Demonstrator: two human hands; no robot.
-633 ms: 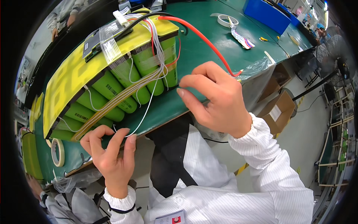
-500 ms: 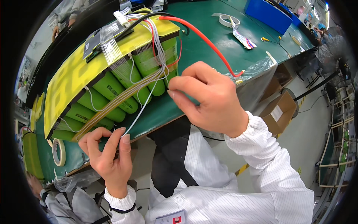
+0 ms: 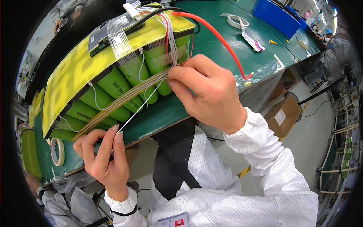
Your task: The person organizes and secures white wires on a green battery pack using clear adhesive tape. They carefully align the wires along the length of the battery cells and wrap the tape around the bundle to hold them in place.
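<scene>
Left hand (image 3: 105, 162), white wire (image 3: 137, 111) in pinch, diagonal up-right; right hand (image 3: 212, 95), hold unclear.

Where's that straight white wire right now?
In the head view, left of centre, the white wire slants in front of the green battery pack, from the left hand up toward the right hand.

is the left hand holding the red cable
No: the left hand pinches a thin white wire, while the red cable arcs well apart from it, on the far side of the right hand.
</scene>
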